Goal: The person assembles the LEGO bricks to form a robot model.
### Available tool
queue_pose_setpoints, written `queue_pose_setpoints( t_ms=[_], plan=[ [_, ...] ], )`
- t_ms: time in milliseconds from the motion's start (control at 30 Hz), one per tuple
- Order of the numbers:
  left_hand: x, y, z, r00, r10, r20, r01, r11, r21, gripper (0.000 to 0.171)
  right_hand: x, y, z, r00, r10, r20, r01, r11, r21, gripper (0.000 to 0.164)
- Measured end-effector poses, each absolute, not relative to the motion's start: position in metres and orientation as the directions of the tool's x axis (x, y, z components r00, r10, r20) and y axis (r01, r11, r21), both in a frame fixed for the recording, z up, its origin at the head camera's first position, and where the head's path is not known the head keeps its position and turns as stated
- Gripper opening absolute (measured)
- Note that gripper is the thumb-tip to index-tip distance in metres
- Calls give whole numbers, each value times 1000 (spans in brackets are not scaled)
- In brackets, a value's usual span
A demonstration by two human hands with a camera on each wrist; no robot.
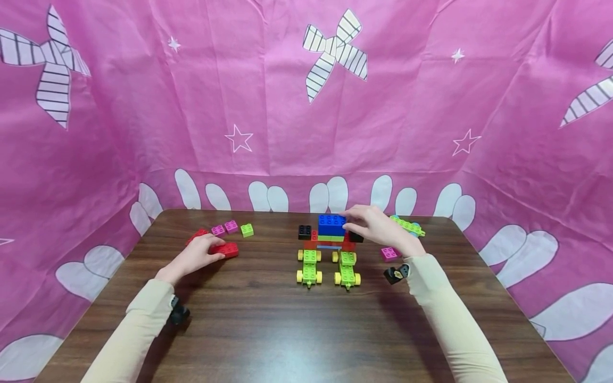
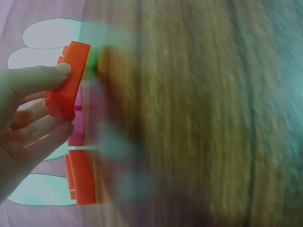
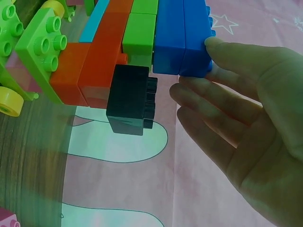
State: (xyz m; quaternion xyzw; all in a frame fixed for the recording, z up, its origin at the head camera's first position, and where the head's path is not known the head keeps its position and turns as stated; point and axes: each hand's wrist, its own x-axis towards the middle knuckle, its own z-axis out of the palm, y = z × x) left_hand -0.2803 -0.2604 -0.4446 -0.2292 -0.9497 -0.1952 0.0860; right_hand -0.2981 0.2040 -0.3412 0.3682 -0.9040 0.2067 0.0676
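Note:
My left hand [image 1: 193, 256] pinches a red brick [image 2: 73, 78] between thumb and fingers, at the left of the table. My right hand [image 1: 378, 226] holds the end of the upper blue brick [image 1: 332, 219]; in the right wrist view, the thumb is on its studded side and a finger lies behind it. Two blue layers sit on lime green bricks [image 3: 139, 38] and red bricks [image 3: 102, 61] of one build. A black brick [image 3: 129, 99] sticks out at its right end, another black brick [image 1: 304, 231] at its left. Lime wheeled bases [image 1: 309, 268] with yellow wheels stand in front.
Behind the left hand lie another red brick [image 2: 81, 177], magenta bricks [image 1: 231, 226] and a lime brick [image 1: 247, 230]. At the right are a magenta brick [image 1: 389, 254] and a lime piece with blue wheels [image 1: 407, 225]. A pink curtain [image 1: 297, 133] surrounds the wooden table [image 1: 268, 314].

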Motion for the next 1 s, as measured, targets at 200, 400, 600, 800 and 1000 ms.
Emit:
queue_pose_setpoints(
  t_ms=[200,400,600,800,1000],
  plan=[
    [-281,-253,-438,-875,389,289,479,785,393,35,-298,203,-342,-728,-630,272,-685,650,-329,37],
    [-281,-239,-426,-890,360,279,453,753,477,37,-299,202,-342,-718,-637,279,-695,650,-307,37],
    [-282,-223,-410,-870,371,324,492,701,517,36,-299,201,-341,-728,-632,267,-685,653,-323,37],
    [-283,-209,-396,-852,388,352,523,665,533,31,-300,202,-341,-733,-630,257,-679,656,-330,39],
    [-288,-193,-383,-852,385,354,523,623,581,32,-300,203,-343,-733,-627,263,-680,663,-314,37]
  ],
)
